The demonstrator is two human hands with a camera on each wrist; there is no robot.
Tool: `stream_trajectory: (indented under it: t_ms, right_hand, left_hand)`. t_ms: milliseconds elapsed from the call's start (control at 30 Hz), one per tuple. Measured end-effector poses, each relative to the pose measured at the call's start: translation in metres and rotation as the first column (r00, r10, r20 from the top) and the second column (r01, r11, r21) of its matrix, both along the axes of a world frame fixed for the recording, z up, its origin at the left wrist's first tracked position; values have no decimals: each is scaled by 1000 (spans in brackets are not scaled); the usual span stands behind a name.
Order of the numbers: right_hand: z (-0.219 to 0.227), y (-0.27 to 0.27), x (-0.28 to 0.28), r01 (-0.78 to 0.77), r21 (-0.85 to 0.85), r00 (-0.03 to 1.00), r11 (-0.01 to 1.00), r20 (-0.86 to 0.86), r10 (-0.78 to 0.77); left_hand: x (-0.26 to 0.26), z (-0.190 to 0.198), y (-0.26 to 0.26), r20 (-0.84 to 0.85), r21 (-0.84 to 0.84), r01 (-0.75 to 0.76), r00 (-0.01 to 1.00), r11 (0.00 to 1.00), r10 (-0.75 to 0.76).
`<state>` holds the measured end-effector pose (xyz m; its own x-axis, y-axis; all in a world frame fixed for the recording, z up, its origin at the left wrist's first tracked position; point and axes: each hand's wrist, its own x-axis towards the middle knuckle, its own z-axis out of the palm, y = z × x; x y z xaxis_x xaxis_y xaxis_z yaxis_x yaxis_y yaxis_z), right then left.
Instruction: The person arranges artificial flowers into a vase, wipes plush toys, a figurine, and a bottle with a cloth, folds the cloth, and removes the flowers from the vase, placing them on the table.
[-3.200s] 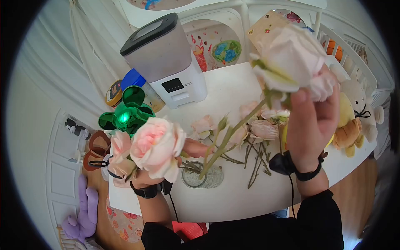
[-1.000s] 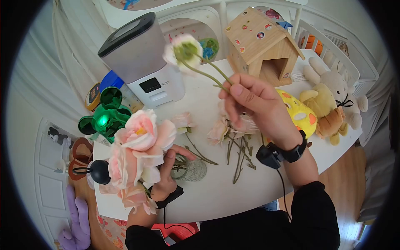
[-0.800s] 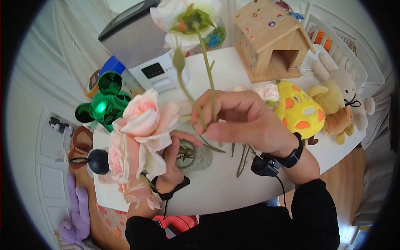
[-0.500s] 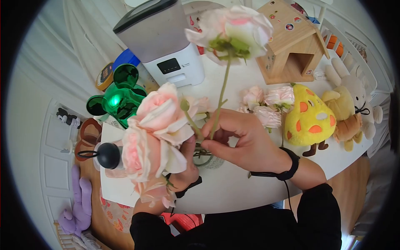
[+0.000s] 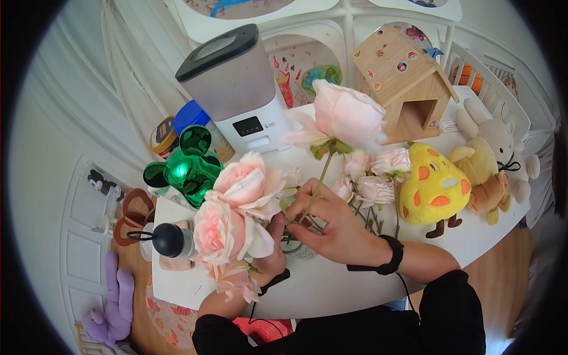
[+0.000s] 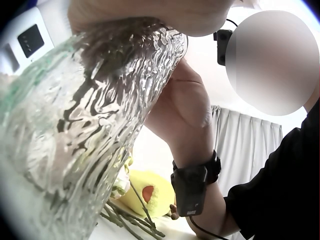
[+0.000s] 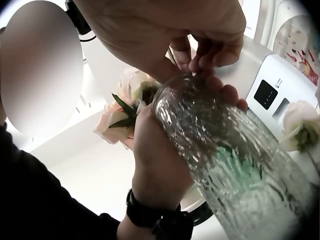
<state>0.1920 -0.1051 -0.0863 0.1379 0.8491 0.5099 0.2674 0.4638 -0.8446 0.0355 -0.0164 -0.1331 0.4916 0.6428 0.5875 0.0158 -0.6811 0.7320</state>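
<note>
My right hand (image 5: 340, 232) pinches the green stem of a pale pink rose (image 5: 350, 115) just over the mouth of a clear, ripple-textured glass vase (image 7: 225, 150). The bloom stands upright above that hand. My left hand (image 5: 273, 255) grips the vase near its rim; in the right wrist view its fingers wrap round the glass. Several pink roses (image 5: 234, 216) lean out of the vase to the left, over my left wrist. A green bud stem shows between both hands. The lower stem end is hidden by my fingers.
More roses (image 5: 374, 189) with bare stems lie on the white table (image 5: 355, 290), right of the vase. Behind stand a food dispenser (image 5: 236, 89) and a wooden house (image 5: 402, 83). A yellow plush toy (image 5: 435, 186) sits right, a shiny green figure (image 5: 189, 168) and black-capped bottle (image 5: 168, 239) left.
My right hand has turned the rose, brought it down and inward from its raised position, and now holds its stem at the vase mouth. My left hand keeps its grip on the vase.
</note>
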Motion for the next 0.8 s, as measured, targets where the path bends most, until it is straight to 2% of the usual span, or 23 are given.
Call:
stream_trajectory:
  t_ms: [33,67,100,133,200,267,300,367,400,467,500,567,600,633,667,700,733,767,800]
  right_hand:
    - [0,0,-1,-6,-15,999,1000,-52,5]
    - [3,1,3,-53,-65,998,997,-29,51]
    - [2,3,3,-46,-58,999,997,-27,45]
    - [0,7,4,-13,-1,1000,1000,10,13]
    - [-3,10,7,24,61,999,998,46,-27]
    - [-4,9,10,-130,-7,991,991,-21,130]
    - [-3,9,12,-128,-6,992,992,-22,128]
    - [1,11,19,-279,-141,956,950,52,288]
    - [1,11,20,-276,-139,957,951,51,285]
    - [-1,11,22,-370,-207,923,906,33,384]
    - [-2,12,24,-366,-207,924,907,31,380]
    - [-1,14,28,-375,-303,883,876,172,437]
    - [-1,14,29,-372,-301,885,878,170,433]
    - [-1,13,29,-422,-158,907,893,-70,416]
    - [-2,12,30,-432,-7,860,902,-305,410]
    - [3,12,36,-434,-7,858,901,-307,411]
    - [13,12,48,-421,47,758,906,-531,379]
    - [22,11,57,-394,95,607,914,-720,337]
    - [27,7,61,-395,95,606,914,-721,337]
  left_hand:
    - [4,1,-1,33,5,-69,997,998,68]
    - [6,4,-5,36,13,-61,998,998,61]
    - [6,8,-11,80,-172,26,997,985,-12]
    - [7,13,-15,135,-348,119,988,930,-75]
    - [8,15,-13,117,-324,129,988,937,-96]
    - [7,15,-11,75,-288,134,990,948,-117]
    - [5,15,-10,52,-272,134,991,953,-125]
    - [1,15,-9,6,-239,136,990,961,-139]
    - [0,16,-8,-18,-222,138,989,965,-146]
    - [-3,16,-5,-66,-190,147,985,971,-162]
    - [-4,16,-5,-91,-175,151,981,973,-169]
    - [-6,16,-2,-139,-142,161,974,977,-181]
    - [-7,17,-1,-165,-125,166,969,978,-186]
    - [-8,17,0,-191,-109,171,963,979,-189]
    - [-8,18,0,-215,-94,173,958,980,-190]
    - [-6,20,-3,-217,-95,171,958,981,-189]
    - [0,26,-10,-125,-245,204,963,948,-240]
    - [4,30,-12,-24,-385,245,961,890,-275]
    - [4,30,-7,-24,-386,243,962,890,-274]
